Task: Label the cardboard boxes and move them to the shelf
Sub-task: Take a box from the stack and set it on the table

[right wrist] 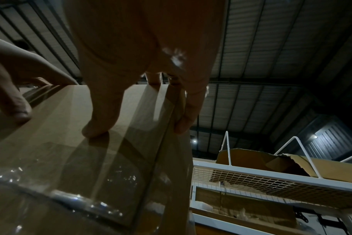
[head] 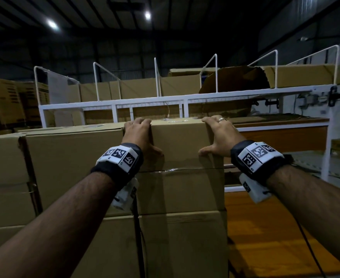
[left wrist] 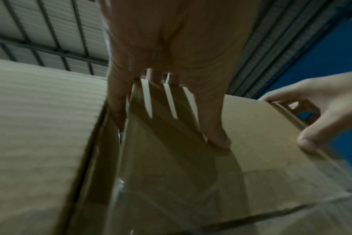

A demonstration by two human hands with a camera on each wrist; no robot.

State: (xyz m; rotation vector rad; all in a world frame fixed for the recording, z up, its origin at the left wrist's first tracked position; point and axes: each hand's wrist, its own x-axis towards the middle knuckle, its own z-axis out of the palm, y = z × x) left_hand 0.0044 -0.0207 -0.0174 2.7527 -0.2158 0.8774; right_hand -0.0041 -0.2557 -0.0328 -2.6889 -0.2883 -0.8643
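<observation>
Two hands grip one cardboard box (head: 178,145), top of a stack before the white shelf (head: 165,101): left hand (head: 140,135) hooks its left corner, right hand (head: 218,135) its right corner.

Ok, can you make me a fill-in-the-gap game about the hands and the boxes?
1. Both hands hold the top brown cardboard box by its ____ corners.
2. The silver ring is on the ____ hand.
3. The left hand wears a white marker cuff on its ____.
4. The metal shelf frame behind the boxes is painted ____.

Missing words: upper; right; wrist; white
</observation>
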